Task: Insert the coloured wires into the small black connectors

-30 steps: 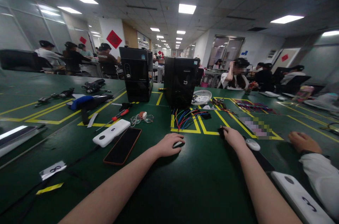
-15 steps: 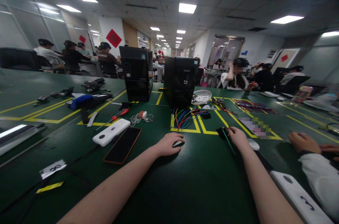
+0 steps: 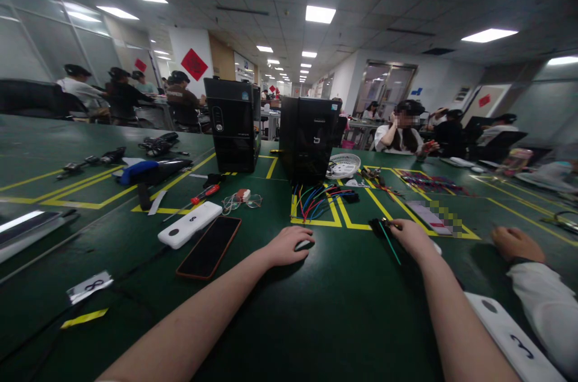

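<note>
Resting on the green table (image 3: 316, 316), my left hand (image 3: 286, 245) curls its thumb and fingers around a small whitish object (image 3: 305, 244), mostly covered. To the right, my right hand (image 3: 413, 238) pinches thumb and fingertips together on something small that I cannot make out. Just left of those fingertips lies a dark bundle (image 3: 376, 226), with a thin green wire (image 3: 392, 247) slanting toward me. Between and beyond both hands, a fan of red, blue and green wires (image 3: 311, 201) lies inside a yellow taped outline.
Two black computer towers (image 3: 232, 129) stand at the back beside a white basket (image 3: 343, 166). Left are a phone (image 3: 210, 247), a white power bank (image 3: 190, 225), glasses (image 3: 253, 201) and a screwdriver (image 3: 204, 194). Another person's hand (image 3: 517, 243) and a white device (image 3: 512, 334) are at right.
My right hand and forearm have shifted slightly to the right, still beside the green wire, now covering more of a white rounded object there. My left hand has stayed in place.
</note>
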Demonstrator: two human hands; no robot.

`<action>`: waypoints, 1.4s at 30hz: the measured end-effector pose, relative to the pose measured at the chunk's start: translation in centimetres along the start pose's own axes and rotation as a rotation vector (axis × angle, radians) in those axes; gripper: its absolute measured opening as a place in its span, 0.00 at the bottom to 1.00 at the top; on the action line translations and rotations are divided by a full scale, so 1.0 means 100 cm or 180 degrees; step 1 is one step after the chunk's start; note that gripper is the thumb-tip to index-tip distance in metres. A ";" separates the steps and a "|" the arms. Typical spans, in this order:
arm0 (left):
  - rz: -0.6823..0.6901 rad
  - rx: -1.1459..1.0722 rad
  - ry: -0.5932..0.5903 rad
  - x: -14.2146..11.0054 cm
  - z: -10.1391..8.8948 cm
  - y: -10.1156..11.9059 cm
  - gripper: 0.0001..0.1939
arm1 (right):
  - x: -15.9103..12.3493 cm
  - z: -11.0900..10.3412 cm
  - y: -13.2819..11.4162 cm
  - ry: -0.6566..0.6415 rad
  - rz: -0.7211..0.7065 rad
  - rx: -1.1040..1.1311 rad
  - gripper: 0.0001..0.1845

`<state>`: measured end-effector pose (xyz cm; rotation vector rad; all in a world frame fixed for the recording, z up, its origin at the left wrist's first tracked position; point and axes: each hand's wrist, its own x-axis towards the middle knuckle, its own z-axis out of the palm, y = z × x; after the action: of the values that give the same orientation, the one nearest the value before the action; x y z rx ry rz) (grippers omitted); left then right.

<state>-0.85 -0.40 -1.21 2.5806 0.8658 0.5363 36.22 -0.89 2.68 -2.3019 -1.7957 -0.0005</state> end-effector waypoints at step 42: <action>0.0030 -0.0047 0.0081 0.001 0.002 -0.002 0.17 | 0.012 0.017 0.007 0.0354 0.0264 0.0089 0.21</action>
<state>-0.79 -0.23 -1.45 2.5711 0.8551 0.5772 37.01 0.39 1.08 -2.3068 -1.6361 -0.0875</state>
